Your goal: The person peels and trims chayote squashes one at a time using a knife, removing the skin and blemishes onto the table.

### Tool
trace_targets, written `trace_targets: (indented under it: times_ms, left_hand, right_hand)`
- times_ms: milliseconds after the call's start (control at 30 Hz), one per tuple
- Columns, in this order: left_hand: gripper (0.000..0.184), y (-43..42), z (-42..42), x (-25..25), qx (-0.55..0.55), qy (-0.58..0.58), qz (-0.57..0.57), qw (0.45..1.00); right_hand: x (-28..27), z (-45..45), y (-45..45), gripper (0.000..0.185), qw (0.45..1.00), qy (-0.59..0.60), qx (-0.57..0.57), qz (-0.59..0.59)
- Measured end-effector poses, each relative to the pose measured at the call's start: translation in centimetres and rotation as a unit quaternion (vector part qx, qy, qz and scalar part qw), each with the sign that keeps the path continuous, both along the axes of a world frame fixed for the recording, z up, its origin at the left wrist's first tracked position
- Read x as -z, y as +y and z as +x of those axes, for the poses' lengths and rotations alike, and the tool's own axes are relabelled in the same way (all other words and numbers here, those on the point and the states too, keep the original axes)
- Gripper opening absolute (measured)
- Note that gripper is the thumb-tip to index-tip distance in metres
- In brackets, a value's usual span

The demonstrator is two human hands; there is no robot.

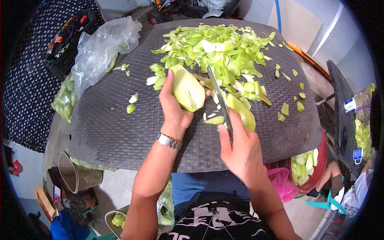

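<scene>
My left hand (pixel 175 112) is wrapped round a pale green peeled chayote half (pixel 186 89), its flat cut face and seed hollow turned up. In my right hand (pixel 243 148) is a knife (pixel 218 92), blade pointing away from me and a little to the left. A second chayote half (pixel 242 112) shows just beyond the right fingers; whether they grip it too is hard to see. Both hands are above the dark woven table (pixel 120 136). A heap of green peelings (pixel 224 52) lies beyond them, and a few scraps (pixel 215 120) sit between the hands.
A clear plastic bag (pixel 104 50) lies at the table's left edge, above a bag of chayotes (pixel 65 100). Below right stands a red tub (pixel 316 176) with cut pieces and a pink bag (pixel 282 184). Baskets (pixel 80 176) stand lower left. Other people sit at both sides.
</scene>
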State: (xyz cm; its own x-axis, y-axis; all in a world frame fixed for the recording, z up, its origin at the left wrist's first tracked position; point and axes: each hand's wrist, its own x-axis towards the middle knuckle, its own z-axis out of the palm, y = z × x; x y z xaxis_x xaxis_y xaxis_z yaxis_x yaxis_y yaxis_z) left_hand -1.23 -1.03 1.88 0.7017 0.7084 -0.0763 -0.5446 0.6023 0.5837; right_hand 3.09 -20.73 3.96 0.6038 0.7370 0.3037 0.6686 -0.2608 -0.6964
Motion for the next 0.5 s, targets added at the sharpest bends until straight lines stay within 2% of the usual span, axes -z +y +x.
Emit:
trace_targets:
  times_ms: [67,167,200,300,333,433,467,500]
  left_hand:
    - [0.051,0.1,0.0,0.1,0.042,-0.004,-0.021,0.999]
    - [0.051,-0.4,-0.4,-0.5,0.077,-0.001,0.010,0.997]
    - [0.051,-0.4,-0.3,-0.5,0.088,-0.011,0.021,0.996]
    - [0.051,-0.8,0.2,-0.5,0.056,0.004,-0.011,0.998]
    - [0.050,-1.0,0.2,-0.8,0.057,0.023,0.004,0.998]
    - [0.049,-0.6,0.1,-0.7,0.090,0.059,0.001,0.994]
    - [0.047,-1.0,-0.1,-1.0,0.104,0.055,-0.007,0.993]
    - [0.047,-0.7,0.0,-0.8,0.115,0.040,0.000,0.993]
  right_hand:
    - [-1.0,1.7,1.7,0.042,1.000,-0.008,-0.005,0.005]
    - [-2.3,4.0,4.5,0.044,0.998,-0.049,-0.044,0.010]
    - [-1.8,4.8,5.8,0.045,0.994,-0.085,-0.052,0.048]
    - [-2.1,6.4,7.9,0.044,0.993,-0.082,-0.067,-0.045]
    - [-2.7,6.6,8.0,0.037,0.993,-0.072,-0.076,-0.061]
    - [-1.4,7.5,9.1,0.030,0.991,-0.132,-0.002,0.028]
    - [-1.4,7.8,9.3,0.023,0.990,-0.131,0.011,0.047]
    - [-2.0,7.9,9.2,0.022,0.997,-0.074,-0.005,0.028]
